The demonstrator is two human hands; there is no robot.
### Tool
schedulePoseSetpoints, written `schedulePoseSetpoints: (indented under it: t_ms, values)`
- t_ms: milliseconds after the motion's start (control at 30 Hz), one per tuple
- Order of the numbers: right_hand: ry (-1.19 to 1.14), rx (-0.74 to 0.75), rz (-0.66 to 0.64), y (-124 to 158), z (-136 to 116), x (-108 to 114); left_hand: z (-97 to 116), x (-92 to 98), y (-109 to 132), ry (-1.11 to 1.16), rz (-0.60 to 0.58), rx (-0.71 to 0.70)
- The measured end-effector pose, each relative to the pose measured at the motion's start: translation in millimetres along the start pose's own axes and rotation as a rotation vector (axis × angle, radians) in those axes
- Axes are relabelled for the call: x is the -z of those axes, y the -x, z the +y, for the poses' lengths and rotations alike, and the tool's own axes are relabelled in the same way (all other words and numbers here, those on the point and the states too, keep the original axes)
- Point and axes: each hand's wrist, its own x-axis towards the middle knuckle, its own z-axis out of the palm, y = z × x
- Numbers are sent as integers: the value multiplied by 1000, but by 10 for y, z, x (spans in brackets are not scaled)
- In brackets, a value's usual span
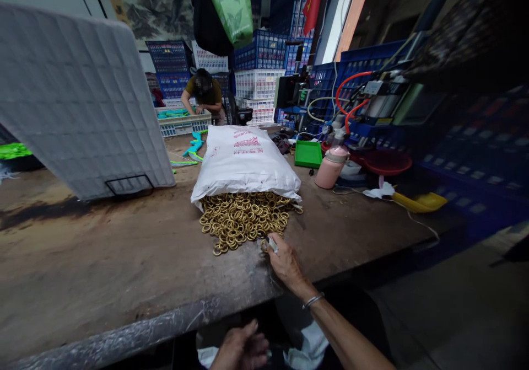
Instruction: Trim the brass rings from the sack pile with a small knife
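Note:
A heap of brass-coloured rings (242, 221) spills onto the table from the mouth of a white sack (243, 160) with red print. At the heap's front edge, my right hand (287, 265) is closed in a pinch on a small white item with a dark tip (273, 244). One ring lies right by that tip; whether the item touches it I cannot tell. Below the table edge, over my lap, my left hand (243, 345) is slightly blurred, its fingers apart and holding nothing visible. A metal bracelet (313, 300) circles my right wrist.
A tall pale quilted panel (82, 100) stands on the left of the wooden table (124, 271). To the right are a pink bottle (330, 167), a green tray (308, 154) and a machine with orange hoses (380, 105). Behind, a person (206, 94) works over a crate (185, 124).

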Motion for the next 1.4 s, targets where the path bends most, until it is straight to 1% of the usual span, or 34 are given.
schedulePoseSetpoints:
  t_ms: [67, 133, 200, 233, 267, 300, 333, 400, 433, 467, 500, 567, 633, 767, 833, 900, 967, 1067, 1233, 1333, 1400]
  values:
    - [-108, 44, 6, 23, -19, -4, 16, -26, 60, -101, -51, -35]
    - [-197, 99, -1, 62, -58, -16, 48, -80, 146, -205, -154, -109]
    - [-258, 142, -27, 117, -113, -26, 109, -165, 266, -312, -257, -227]
    - [-278, 158, -44, 148, -143, -28, 154, -217, 336, -363, -268, -292]
    - [-294, 172, -61, 182, -175, -26, 209, -272, 409, -402, -260, -355]
    - [-306, 189, -79, 217, -207, -21, 275, -327, 479, -411, -206, -410]
    - [-315, 209, -99, 252, -241, -13, 347, -379, 542, -397, -139, -481]
    - [-335, 249, -146, 317, -308, 13, 501, -461, 631, -361, 36, -591]
    - [-348, 266, -174, 345, -343, 28, 573, -487, 652, -342, 85, -640]
    - [-363, 279, -203, 370, -376, 43, 637, -502, 658, -331, 99, -683]
    - [-379, 290, -232, 390, -409, 58, 690, -506, 651, -331, 88, -713]
    - [-417, 301, -280, 418, -466, 79, 760, -494, 612, -338, 38, -729]
    - [-451, 276, -314, 430, -509, 87, 787, -467, 561, -342, 1, -712]
    - [-528, 125, -395, 421, -547, 59, 780, -418, 498, -348, -18, -701]
    - [-534, 79, -404, 408, -553, 32, 772, -401, 495, -364, -18, -699]
    - [-500, 61, -376, 396, -560, 8, 771, -388, 503, -376, -15, -689]
    - [-469, 58, -357, 387, -570, -7, 775, -377, 510, -383, -16, -684]
    - [-477, 63, -365, 379, -586, -8, 779, -362, 513, -381, -46, -679]
    - [-524, 64, -379, 360, -587, 9, 755, -364, 531, -269, -123, -657]
    - [-417, 81, -340, 368, -554, 12, 751, -372, 557, -207, -156, -647]
    - [-309, 150, -340, 397, -521, 12, 764, -369, 569, -199, -158, -662]
